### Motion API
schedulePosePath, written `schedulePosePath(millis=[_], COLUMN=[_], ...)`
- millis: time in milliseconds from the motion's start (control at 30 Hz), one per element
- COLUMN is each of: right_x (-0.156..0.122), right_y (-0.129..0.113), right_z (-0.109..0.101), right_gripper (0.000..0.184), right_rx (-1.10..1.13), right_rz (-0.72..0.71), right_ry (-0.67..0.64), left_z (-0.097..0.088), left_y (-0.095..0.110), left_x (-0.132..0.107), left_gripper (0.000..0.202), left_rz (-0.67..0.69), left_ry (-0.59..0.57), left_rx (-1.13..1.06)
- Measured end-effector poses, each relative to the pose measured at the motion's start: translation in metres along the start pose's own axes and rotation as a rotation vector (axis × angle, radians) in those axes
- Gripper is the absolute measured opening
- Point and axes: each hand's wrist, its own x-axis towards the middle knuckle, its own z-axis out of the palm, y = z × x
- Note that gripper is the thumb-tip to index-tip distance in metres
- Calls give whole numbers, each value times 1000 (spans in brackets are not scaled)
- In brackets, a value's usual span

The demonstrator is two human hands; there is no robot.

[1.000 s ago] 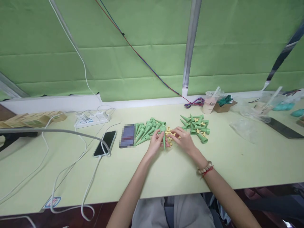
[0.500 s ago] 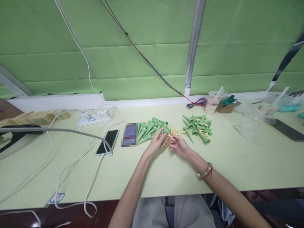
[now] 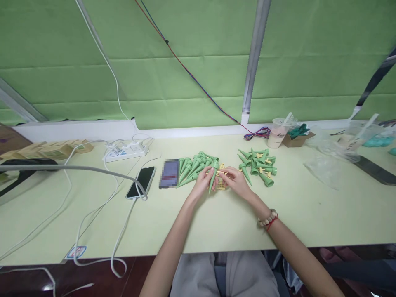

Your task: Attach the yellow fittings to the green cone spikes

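Observation:
My left hand (image 3: 201,182) is closed around a green plastic watering spike (image 3: 213,179), its tip pointing down toward me. In the fingers of my right hand (image 3: 237,180) is a small yellow plastic valve (image 3: 220,171), held against the spike's upper side; whether it has entered the spike I cannot tell. More yellow valves (image 3: 221,187) lie on the table under and between my hands, partly hidden. Beyond my left hand, several green spikes (image 3: 193,166) lie in a row. A second heap of green spikes (image 3: 254,168), with yellow valves among them, lies to the right.
Left of the spikes are a pixelated dark flat object (image 3: 168,173) and a phone (image 3: 142,181) with a white cable. A power strip (image 3: 125,152) sits behind. Rightward stand a drink cup (image 3: 276,134), a small cardboard box (image 3: 295,141), plastic bags and a dark phone (image 3: 377,170).
My left hand has turned the spike from lying across the fingers to tip down. My right hand has brought a yellow valve up against it.

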Motion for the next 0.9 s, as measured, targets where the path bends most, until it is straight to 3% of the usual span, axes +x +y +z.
schedulePosePath(millis=[233,333,500,567,667,800,900], right_x=[4,3,0,0,0,-2,-4], right_y=[0,-1,2,4,9,16,18], right_z=[0,1,8,12,14,8,3], right_gripper=[37,43,53,56,53,35,26], right_rx=[127,187,449,493,309,-204,-378], right_rz=[158,200,431,457,363,29,-170], right_ry=[68,50,-34,-52,-39,47,51], left_z=[1,0,-2,-3,-4,-5,-5], left_y=[-4,-5,-6,-7,-9,-9,-9], left_x=[2,2,1,2,5,8,7], left_gripper=[54,57,48,46,51,63,65], left_rz=[15,37,158,179,130,60,25], left_ry=[-18,-5,34,69,122,170,137], left_rx=[21,51,181,219,173,68,43])
